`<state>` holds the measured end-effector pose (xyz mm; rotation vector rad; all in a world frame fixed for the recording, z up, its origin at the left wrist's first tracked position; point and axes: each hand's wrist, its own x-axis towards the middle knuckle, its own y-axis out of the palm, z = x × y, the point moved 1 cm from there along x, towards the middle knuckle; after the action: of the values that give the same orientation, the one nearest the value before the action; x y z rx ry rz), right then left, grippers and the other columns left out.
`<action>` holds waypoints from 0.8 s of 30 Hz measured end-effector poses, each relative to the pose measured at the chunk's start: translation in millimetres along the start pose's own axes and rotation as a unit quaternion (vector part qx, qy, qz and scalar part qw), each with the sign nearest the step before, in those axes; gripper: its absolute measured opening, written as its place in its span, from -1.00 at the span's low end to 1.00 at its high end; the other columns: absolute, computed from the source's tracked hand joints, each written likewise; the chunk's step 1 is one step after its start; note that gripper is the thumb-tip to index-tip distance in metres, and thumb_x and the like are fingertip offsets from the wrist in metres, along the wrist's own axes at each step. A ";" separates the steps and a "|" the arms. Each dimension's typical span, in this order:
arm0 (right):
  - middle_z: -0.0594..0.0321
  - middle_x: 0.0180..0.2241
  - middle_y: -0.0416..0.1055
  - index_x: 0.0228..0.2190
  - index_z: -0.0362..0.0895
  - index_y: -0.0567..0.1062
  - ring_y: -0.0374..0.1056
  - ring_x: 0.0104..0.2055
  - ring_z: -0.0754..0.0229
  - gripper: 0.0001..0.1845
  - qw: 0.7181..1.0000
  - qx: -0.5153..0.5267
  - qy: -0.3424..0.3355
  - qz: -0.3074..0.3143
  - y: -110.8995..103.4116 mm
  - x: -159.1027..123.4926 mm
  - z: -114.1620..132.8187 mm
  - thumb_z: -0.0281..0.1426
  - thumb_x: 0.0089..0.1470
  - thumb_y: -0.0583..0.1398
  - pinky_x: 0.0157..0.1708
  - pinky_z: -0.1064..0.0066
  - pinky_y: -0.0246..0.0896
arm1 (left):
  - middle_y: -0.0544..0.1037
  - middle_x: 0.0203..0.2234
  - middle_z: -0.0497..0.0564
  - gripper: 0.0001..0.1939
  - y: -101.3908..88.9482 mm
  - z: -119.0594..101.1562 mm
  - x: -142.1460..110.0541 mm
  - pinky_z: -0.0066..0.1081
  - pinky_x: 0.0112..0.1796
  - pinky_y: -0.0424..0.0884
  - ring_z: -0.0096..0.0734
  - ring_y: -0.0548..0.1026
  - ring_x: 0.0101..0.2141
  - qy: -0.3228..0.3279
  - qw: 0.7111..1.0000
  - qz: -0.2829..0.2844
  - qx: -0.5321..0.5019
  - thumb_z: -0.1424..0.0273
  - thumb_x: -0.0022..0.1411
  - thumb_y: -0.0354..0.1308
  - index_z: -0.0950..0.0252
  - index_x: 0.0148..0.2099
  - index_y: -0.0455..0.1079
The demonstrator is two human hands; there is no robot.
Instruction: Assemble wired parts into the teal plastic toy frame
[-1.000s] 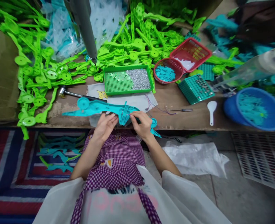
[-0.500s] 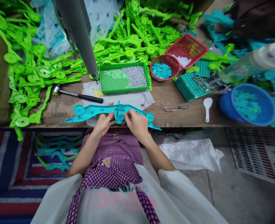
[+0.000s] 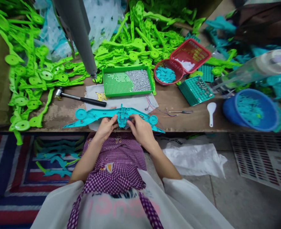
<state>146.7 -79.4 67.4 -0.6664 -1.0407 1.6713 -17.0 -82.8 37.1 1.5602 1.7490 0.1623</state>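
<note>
A turquoise bow-shaped plastic part (image 3: 99, 114) spans the front edge of the table, its ribbed centre piece facing up and a round disc near each end. My left hand (image 3: 107, 128) grips it just left of the centre, thumb on top and fingers underneath. On the other side, my right hand (image 3: 141, 128) is closed at the right of the centre piece, thumb and forefinger against it. Whether a small piece sits between those fingertips is hidden. A white cloth (image 3: 128, 102) with thin wires on it lies just behind the part.
A grey power screwdriver (image 3: 83, 38) hangs above the left. Behind are a hammer (image 3: 83, 99), a green tray (image 3: 104, 94) of screws and heaped green parts (image 3: 130, 47). To the right stand a red basket (image 3: 156, 79), turquoise racks (image 3: 193, 90), a white spoon (image 3: 211, 113) and a blue bowl (image 3: 231, 111).
My right thumb and forefinger have spread slightly at the centre piece. The left hand keeps its grip. The whole view has shifted a little.
</note>
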 end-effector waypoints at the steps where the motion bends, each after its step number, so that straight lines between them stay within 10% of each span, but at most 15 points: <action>1: 0.11 -0.27 0.55 -0.20 -0.13 0.42 0.46 -0.28 0.09 -0.76 1.000 0.008 0.001 -0.012 -0.2 -1.6 -2.2 -0.27 0.30 0.03 -0.35 0.35 0.14 | 0.64 -0.25 0.02 -0.37 0.1 0.2 0.3 -0.33 -0.20 0.56 -0.25 0.60 -0.17 0.003 1.000 0.002 0.003 0.30 0.00 0.44 0.23 0.12 0.38; 24: 0.09 -0.19 0.54 -0.15 -0.16 0.45 0.46 -0.18 0.05 -0.80 0.999 0.010 -0.013 0.052 -11.4 -3.0 -3.4 -0.33 0.28 0.09 -0.22 0.29 0.20 | 0.48 -0.63 -0.11 -0.66 -0.9 5.1 4.0 -0.41 -0.29 0.48 -0.42 0.52 -0.44 0.052 0.997 -0.044 0.036 0.44 -0.29 0.54 0.33 -0.58 0.38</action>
<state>155.9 -79.8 75.7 -0.6989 -1.0214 1.7819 -14.4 -81.4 31.3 1.5466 1.9190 0.1415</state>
